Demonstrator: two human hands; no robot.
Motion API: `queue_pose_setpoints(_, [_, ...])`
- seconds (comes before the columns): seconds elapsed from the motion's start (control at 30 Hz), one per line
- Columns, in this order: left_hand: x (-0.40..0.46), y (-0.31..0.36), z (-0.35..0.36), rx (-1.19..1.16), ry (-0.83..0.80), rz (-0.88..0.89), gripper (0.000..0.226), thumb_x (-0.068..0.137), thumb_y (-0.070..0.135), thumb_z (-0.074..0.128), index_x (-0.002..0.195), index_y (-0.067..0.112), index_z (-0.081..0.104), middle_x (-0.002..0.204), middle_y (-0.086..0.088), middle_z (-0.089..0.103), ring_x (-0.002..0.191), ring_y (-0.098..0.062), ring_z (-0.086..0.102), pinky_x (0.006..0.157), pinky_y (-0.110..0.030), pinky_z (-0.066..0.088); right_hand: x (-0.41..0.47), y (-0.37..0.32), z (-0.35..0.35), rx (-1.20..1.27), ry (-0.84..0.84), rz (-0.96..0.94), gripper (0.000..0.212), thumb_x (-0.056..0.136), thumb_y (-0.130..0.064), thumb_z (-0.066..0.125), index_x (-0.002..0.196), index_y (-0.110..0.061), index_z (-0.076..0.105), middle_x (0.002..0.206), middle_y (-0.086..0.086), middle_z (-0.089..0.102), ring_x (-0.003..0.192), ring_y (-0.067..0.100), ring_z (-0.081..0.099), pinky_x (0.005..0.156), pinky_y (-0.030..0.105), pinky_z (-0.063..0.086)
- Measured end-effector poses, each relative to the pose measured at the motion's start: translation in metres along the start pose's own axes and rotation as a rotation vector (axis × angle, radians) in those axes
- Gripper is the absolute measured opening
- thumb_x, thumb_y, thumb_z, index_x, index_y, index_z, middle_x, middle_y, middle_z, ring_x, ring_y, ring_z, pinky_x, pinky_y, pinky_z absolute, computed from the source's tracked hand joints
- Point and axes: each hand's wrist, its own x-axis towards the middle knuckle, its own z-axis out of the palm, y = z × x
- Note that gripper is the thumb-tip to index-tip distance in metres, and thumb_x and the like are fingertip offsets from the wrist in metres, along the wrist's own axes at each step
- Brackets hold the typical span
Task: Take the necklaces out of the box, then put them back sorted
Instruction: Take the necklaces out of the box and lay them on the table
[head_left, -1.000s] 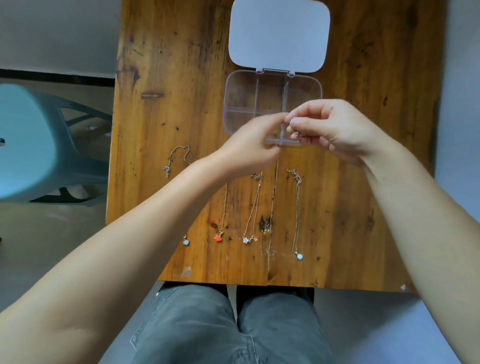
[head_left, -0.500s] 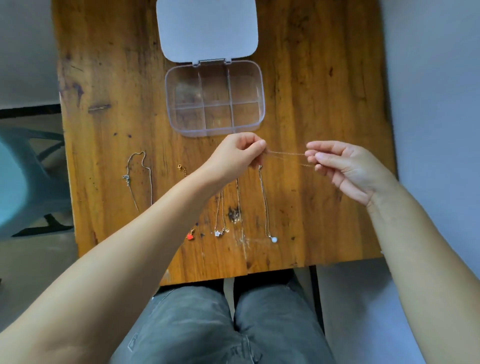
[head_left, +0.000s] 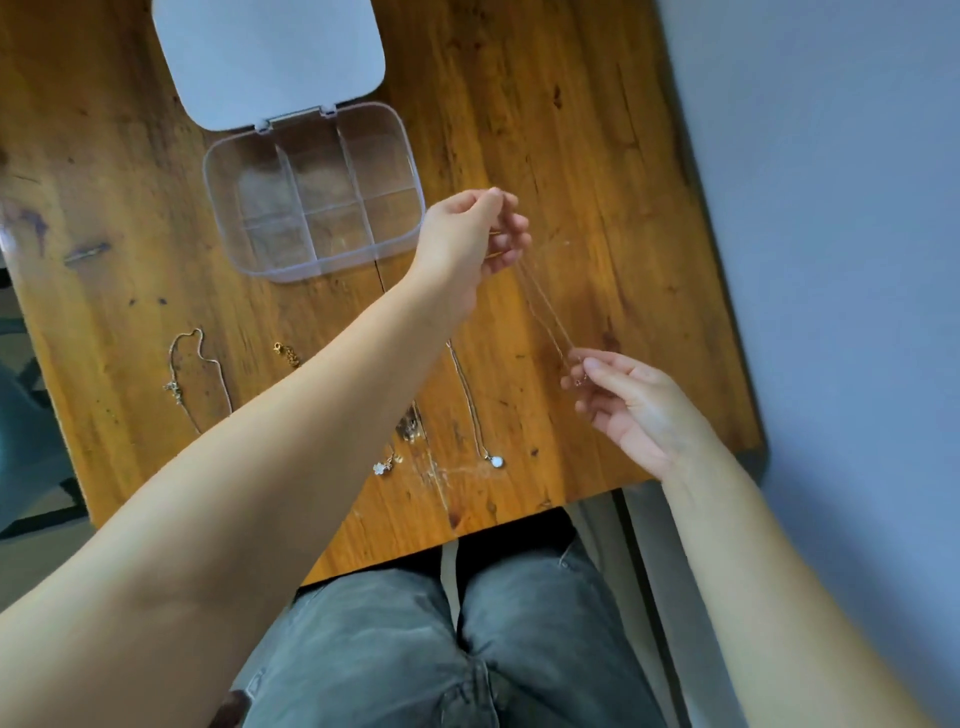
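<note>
A thin gold necklace (head_left: 545, 306) is stretched between both hands above the table. My left hand (head_left: 467, 239) pinches its far end just right of the box, and my right hand (head_left: 623, 400) pinches its near end by the table's right side. The clear compartment box (head_left: 311, 262) lies open with its white lid (head_left: 270, 57) folded back; its compartments look empty. On the wood lie other necklaces: a silver chain (head_left: 200, 374) at the left, a gold clasp end (head_left: 288, 353), a flower pendant (head_left: 382, 466), and a chain with a round white pendant (head_left: 496, 461). My left forearm hides parts of them.
The wooden table (head_left: 597, 130) ends close at the right and near edges, with grey floor (head_left: 831, 260) beyond. My knees in grey jeans (head_left: 441, 649) are under the near edge. A teal chair (head_left: 21, 426) shows at the far left.
Both hands drew the necklace out of the box area to the right and stretched it, the right hand dropping toward the near edge. The view shifted and tilted.
</note>
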Motion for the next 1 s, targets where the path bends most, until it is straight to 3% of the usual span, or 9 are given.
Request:
queue_pose_setpoints(0.13, [0.011, 0.001, -0.003, 0.029, 0.055, -0.023, 0.019, 0.096, 0.015, 0.050, 0.087, 0.009, 0.065, 0.068, -0.004, 0.068, 0.060, -0.013, 0.068, 0.061, -0.023, 0.058, 0.000, 0.006, -0.004, 0.194, -0.085, 0.053, 0.019, 0.090, -0.006, 0.058, 0.087, -0.015, 0.074, 0.076, 0.001, 0.070, 0.070, 0.011, 0.067, 0.055, 0.021, 0.054])
queue_pose_setpoints(0.2, [0.015, -0.002, -0.006, 0.059, 0.074, -0.025, 0.018, 0.096, 0.015, 0.050, 0.087, 0.009, 0.065, 0.073, -0.005, 0.069, 0.063, -0.014, 0.069, 0.063, -0.024, 0.059, 0.001, 0.008, -0.007, 0.175, -0.090, 0.046, 0.019, 0.089, -0.005, 0.058, 0.089, -0.014, 0.074, 0.078, 0.001, 0.071, 0.071, 0.010, 0.068, 0.057, 0.021, 0.054])
queue_pose_setpoints(0.33, [0.022, -0.008, -0.010, 0.125, 0.097, -0.022, 0.018, 0.095, 0.017, 0.051, 0.093, 0.007, 0.066, 0.081, -0.008, 0.070, 0.069, -0.017, 0.071, 0.065, -0.026, 0.059, 0.000, 0.017, -0.009, -0.142, 0.022, 0.007, 0.013, 0.088, -0.004, 0.063, 0.094, -0.010, 0.073, 0.080, 0.003, 0.074, 0.074, 0.011, 0.071, 0.060, 0.019, 0.055])
queue_pose_setpoints(0.53, [0.025, -0.013, -0.004, 0.234, 0.060, 0.045, 0.016, 0.094, 0.017, 0.054, 0.087, 0.008, 0.066, 0.080, -0.008, 0.070, 0.066, -0.014, 0.069, 0.063, -0.024, 0.058, -0.001, 0.042, -0.003, -0.469, 0.185, -0.058, 0.007, 0.089, -0.010, 0.063, 0.085, -0.013, 0.068, 0.071, 0.000, 0.071, 0.060, 0.008, 0.067, 0.053, 0.018, 0.052])
queue_pose_setpoints(0.67, [0.027, -0.025, -0.003, 0.775, 0.046, 0.306, 0.018, 0.093, 0.020, 0.054, 0.091, 0.010, 0.069, 0.094, -0.004, 0.068, 0.083, -0.015, 0.061, 0.068, -0.021, 0.049, -0.001, 0.061, 0.004, -0.794, 0.273, -0.131, 0.008, 0.090, -0.016, 0.062, 0.082, -0.019, 0.062, 0.072, -0.002, 0.070, 0.056, 0.006, 0.066, 0.051, 0.016, 0.047])
queue_pose_setpoints(0.77, [0.031, -0.034, -0.005, 1.137, -0.015, 0.490, 0.019, 0.093, 0.021, 0.053, 0.100, 0.011, 0.067, 0.105, -0.006, 0.065, 0.099, -0.022, 0.055, 0.078, -0.032, 0.048, -0.002, 0.077, 0.007, -0.939, 0.323, -0.163, 0.011, 0.091, -0.020, 0.061, 0.081, -0.020, 0.057, 0.071, -0.004, 0.067, 0.053, 0.003, 0.063, 0.051, 0.012, 0.041])
queue_pose_setpoints(0.87, [0.033, -0.038, -0.009, 1.344, -0.096, 0.623, 0.019, 0.093, 0.021, 0.052, 0.101, 0.011, 0.065, 0.105, -0.010, 0.062, 0.102, -0.026, 0.051, 0.081, -0.036, 0.043, -0.003, 0.084, 0.007, -1.018, 0.323, -0.186, 0.009, 0.092, -0.021, 0.060, 0.085, -0.018, 0.054, 0.069, -0.004, 0.064, 0.060, 0.006, 0.063, 0.054, 0.014, 0.044])
queue_pose_setpoints(1.0, [0.032, -0.037, -0.017, 1.426, -0.154, 0.663, 0.022, 0.093, 0.023, 0.051, 0.111, 0.013, 0.059, 0.110, -0.010, 0.059, 0.105, -0.027, 0.048, 0.085, -0.037, 0.041, -0.005, 0.080, 0.009, -1.081, 0.316, -0.196, 0.009, 0.092, -0.024, 0.059, 0.091, -0.017, 0.054, 0.071, -0.002, 0.064, 0.065, 0.012, 0.064, 0.059, 0.023, 0.052])
